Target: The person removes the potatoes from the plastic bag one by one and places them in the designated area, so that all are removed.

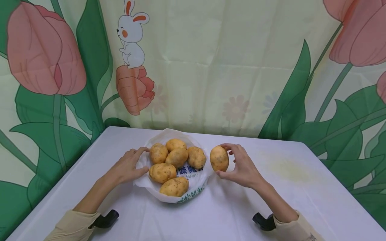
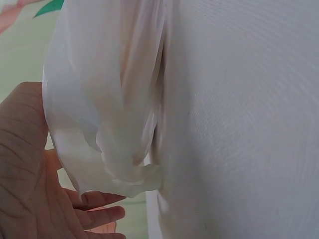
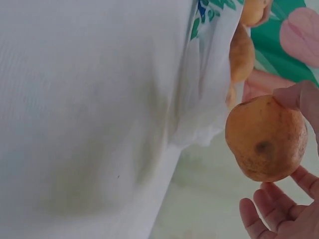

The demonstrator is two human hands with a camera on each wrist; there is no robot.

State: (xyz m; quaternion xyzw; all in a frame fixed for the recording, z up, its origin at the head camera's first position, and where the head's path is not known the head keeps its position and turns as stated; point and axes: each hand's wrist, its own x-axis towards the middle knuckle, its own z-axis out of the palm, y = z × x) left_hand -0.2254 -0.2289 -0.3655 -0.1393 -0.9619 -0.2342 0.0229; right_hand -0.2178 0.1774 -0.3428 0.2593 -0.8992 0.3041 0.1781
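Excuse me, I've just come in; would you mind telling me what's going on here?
A person's right hand holds a potato above the table, by the right edge of a white bag. Their left hand is at the bag's left edge, thumb and forefinger apart. Six other potatoes lie in the bag.

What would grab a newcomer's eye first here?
Likely the six potatoes in the white bag on the table, and a seventh potato in the right hand, just right of the bag. The left hand is at the bag's left edge. Behind, a backdrop shows big pink tulips at both sides and a rabbit at upper left.
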